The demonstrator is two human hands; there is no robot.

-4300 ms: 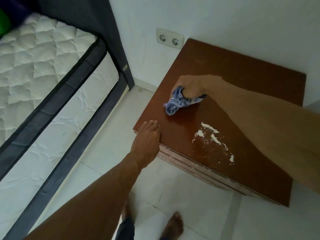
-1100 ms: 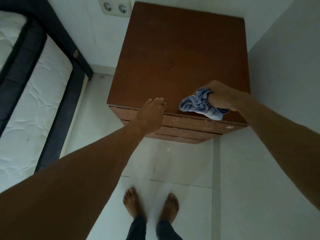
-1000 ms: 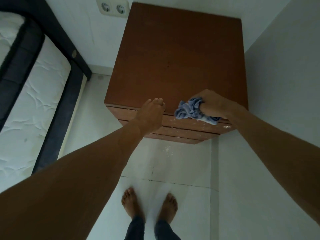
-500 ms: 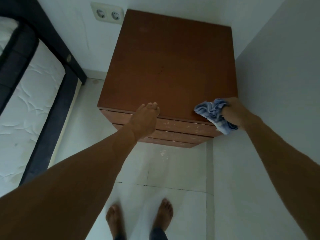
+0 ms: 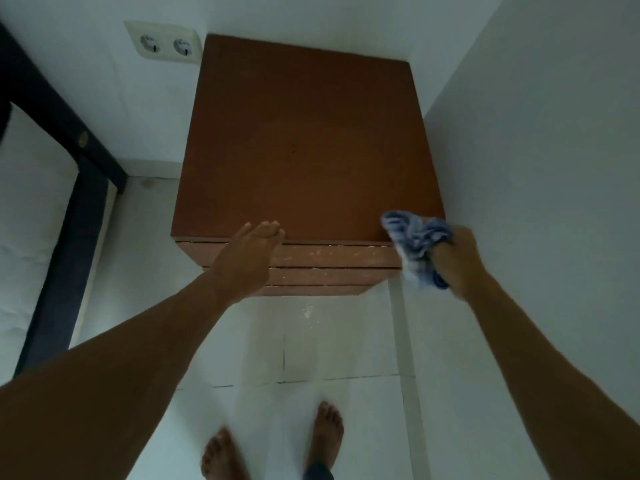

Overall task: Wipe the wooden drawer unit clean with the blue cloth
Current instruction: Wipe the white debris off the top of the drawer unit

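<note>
The brown wooden drawer unit [image 5: 304, 140] stands in a white corner, seen from above. Its top looks bare; pale specks dot the drawer fronts [image 5: 332, 256] below the front edge. My right hand [image 5: 457, 261] is shut on the bunched blue cloth [image 5: 415, 244] at the unit's front right corner, hanging over the edge. My left hand [image 5: 249, 258] lies flat with fingers together on the front edge, left of the middle, holding nothing.
A white wall [image 5: 540, 168] runs close along the unit's right side. A double wall socket [image 5: 162, 43] sits behind at the left. A dark bed frame [image 5: 69, 188] with a white mattress is at the far left. My bare feet [image 5: 277, 445] stand on the white tiled floor, which has pale crumbs [image 5: 306, 311].
My right hand has carried the cloth rightward along the front edge to the right corner and slightly down over it. My left hand has stayed on the front edge. White crumbs seen earlier on top are gone.
</note>
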